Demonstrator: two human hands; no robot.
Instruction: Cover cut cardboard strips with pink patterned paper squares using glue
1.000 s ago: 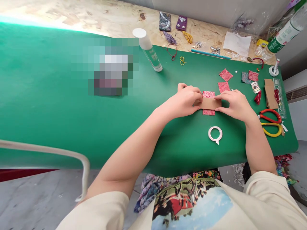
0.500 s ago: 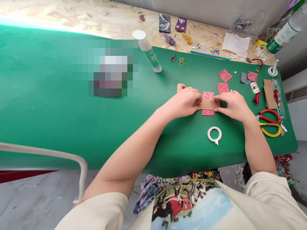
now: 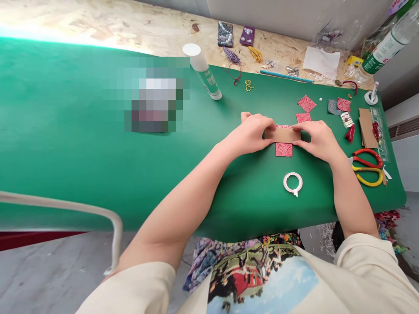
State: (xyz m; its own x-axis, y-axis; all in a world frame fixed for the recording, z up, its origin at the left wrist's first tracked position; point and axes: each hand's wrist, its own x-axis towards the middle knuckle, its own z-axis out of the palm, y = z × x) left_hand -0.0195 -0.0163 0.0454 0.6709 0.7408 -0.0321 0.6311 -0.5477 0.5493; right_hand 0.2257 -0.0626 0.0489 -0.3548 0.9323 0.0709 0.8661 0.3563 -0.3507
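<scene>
Between my hands a small brown cardboard strip (image 3: 283,135) lies across a red patterned fabric piece (image 3: 283,150), whose larger part shows on the near side and a thin edge on the far side. My left hand (image 3: 257,133) pinches the strip's left end between thumb and fingers. At the right end, my right hand (image 3: 316,137) grips it the same way. Just beyond my right hand sit two more red fabric squares, one partly covered (image 3: 303,117) and one turned like a diamond (image 3: 307,103). A roll of white tape (image 3: 293,183) rests nearer to me.
A glue bottle (image 3: 209,80) with a white cap stands behind my left hand. Scissors (image 3: 368,168) with red and yellow handles, cardboard pieces (image 3: 368,128) and a clear ruler (image 3: 383,144) lie to the right. A blue pencil (image 3: 286,76) lies at the back. A white metal bar (image 3: 81,208) is at left.
Both hands have shifted the cardboard strip away from me over the red fabric. More fabric now shows on the near side and less on the far side.
</scene>
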